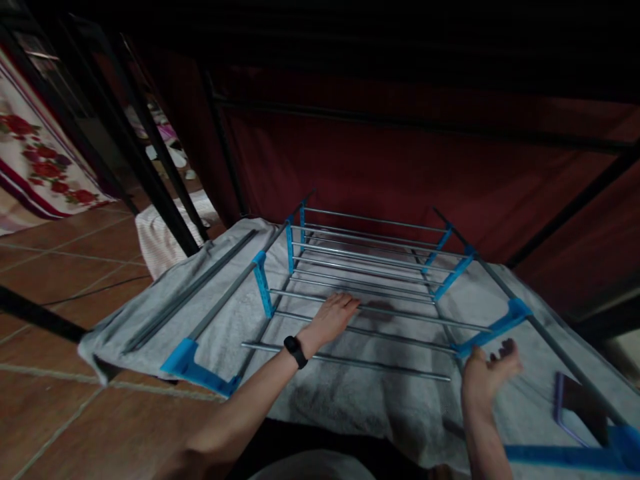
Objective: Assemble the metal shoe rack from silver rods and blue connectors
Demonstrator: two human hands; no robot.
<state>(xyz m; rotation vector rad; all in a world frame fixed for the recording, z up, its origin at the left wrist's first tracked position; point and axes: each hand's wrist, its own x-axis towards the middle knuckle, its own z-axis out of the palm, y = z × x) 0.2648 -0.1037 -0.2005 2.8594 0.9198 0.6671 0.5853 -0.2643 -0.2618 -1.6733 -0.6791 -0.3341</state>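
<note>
A rack frame of grey metal tubes [225, 300] and blue plastic brackets [263, 283] lies on its side, with thin metal rods [400, 313] running across it. My left hand [336, 315], with a dark watch on the wrist, rests palm down over the rods in the middle, fingers stretched out. Whether it presses on one of them I cannot tell. Just below the right-hand blue bracket [495, 332] is my right hand [487, 373], its fingers apart and slightly blurred, nothing in them. One loose-looking rod [390, 366] lies nearest me, across the cloth.
Grey cloth [330, 393] covers the low surface under the frame. More tubes [195, 290] lie along its left side. A phone [580, 407] rests at the right near another blue bracket [560, 457]. Dark metal posts [145, 153] stand at the left, and a red curtain [350, 160] hangs behind.
</note>
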